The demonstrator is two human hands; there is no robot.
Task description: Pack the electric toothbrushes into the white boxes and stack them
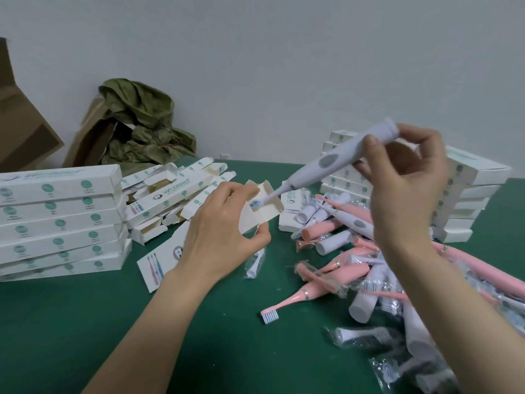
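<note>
Two hands meet over a green table top (85,322). The left hand (224,237) grips a white box (268,214) near its open end, with the thumb beneath and the fingers curled over the top; the end flaps stand spread apart. The box runs back under the palm toward the person, and its printed closed end lies on the table.

The right hand (406,189) is raised and pinches the thick base end of a white electric toothbrush (335,160) between thumb and fingertips. The toothbrush slopes down to the left. Its bristled head is right at the mouth of the box, between the flaps, while most of the handle is outside.

Just under the left hand lies a small brush head in a clear wrapper (255,263). To the right is a loose heap of pink and white toothbrushes (355,265), many in clear plastic. One pink toothbrush (292,297) lies at the heap's near edge with its bristles pointing left.

A stack of closed boxes (59,220) stands at the left edge of the table, and another stack (468,200) stands at the far right, partly behind the right hand. Between them, behind the left hand, is a jumble of open empty boxes (176,194). Against the wall at the back left stand brown cardboard cartons (25,132) and a crumpled green sheet (142,123).
</note>
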